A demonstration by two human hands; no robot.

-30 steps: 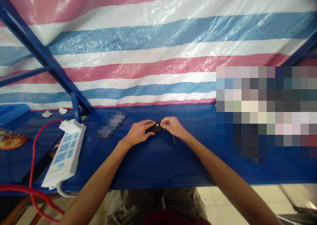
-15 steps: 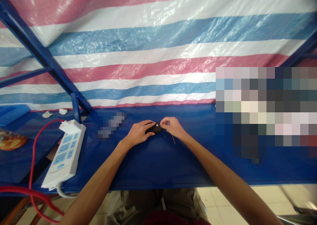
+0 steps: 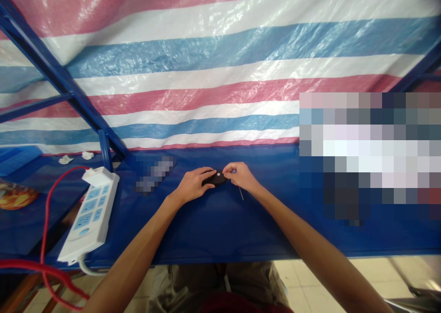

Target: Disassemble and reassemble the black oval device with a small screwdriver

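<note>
Two-handed grip: left hand [image 3: 193, 185] clamped on black device [image 3: 217, 180], right hand [image 3: 241, 174] pinched at its end

1. Left hand. Spans the left end of the black device, thumb along the near side, fingers along the far side. This hold probably braces the device against sliding or turning.

2. Right hand. Thumb and finger are together at the right end of the device, apparently on a thin rod [image 3: 241, 194]; whether it is stiff or a wire cannot be told. One end projects below the hand, to the right of the device and toward the wearer. The fine pinch suits so slender a part.

3. Support. The device lies flat between the hands on the blue table [image 3: 220, 230], which presumably takes any downward load.

4. Power supply. Well left of the device, the power strip [image 3: 99, 223] lies at a slant. That position presumably keeps its sockets reachable and its cord away from the hands. Farther left than the strip runs a red cable [image 3: 43, 221].

5. Surroundings. Left of the device and nearer than the strip lies a pixelated object [image 3: 155, 175], unidentifiable. Beyond the device hangs a striped sheet [image 3: 206, 92], likely serving as a screen.
</note>
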